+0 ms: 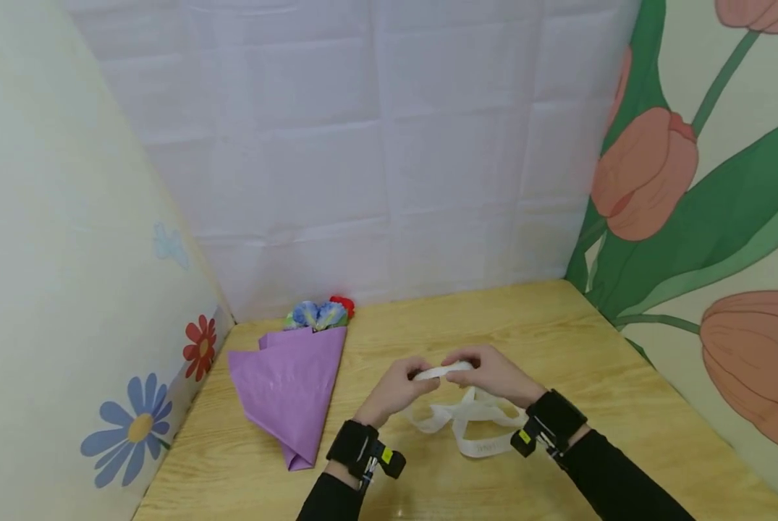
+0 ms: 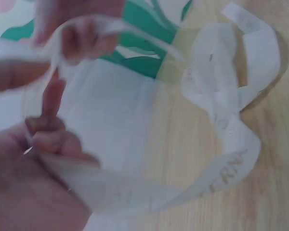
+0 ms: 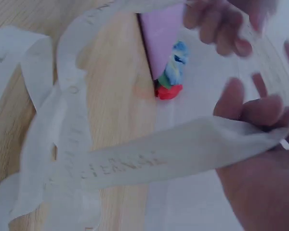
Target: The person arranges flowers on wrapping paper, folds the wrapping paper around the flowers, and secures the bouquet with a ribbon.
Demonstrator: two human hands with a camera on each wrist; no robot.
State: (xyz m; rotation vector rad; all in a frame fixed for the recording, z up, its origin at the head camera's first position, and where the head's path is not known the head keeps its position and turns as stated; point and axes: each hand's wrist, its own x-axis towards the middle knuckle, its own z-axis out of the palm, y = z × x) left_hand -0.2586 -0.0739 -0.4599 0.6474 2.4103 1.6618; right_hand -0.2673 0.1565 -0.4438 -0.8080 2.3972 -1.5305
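A long white ribbon (image 1: 483, 449) with gold lettering runs between both hands, and its loose loops lie on the table below them. My left hand (image 1: 395, 391) pinches one part of the ribbon, its fingers curled. Close beside it, my right hand (image 1: 496, 373) holds another part between thumb and fingers. In the left wrist view a stretch of ribbon (image 2: 226, 178) hangs down from the left palm. The right wrist view shows a flat length of ribbon (image 3: 135, 159) leading out of the right hand's curled fingers, with part of the lettering legible.
To the left on the wooden table (image 1: 428, 492) lies a bouquet in purple wrapping (image 1: 291, 391), with blue flowers (image 1: 317, 315) and a red flower (image 1: 343, 304) at its far end. A white sheet (image 1: 389, 145) hangs behind the table. Walls with painted flowers flank both sides.
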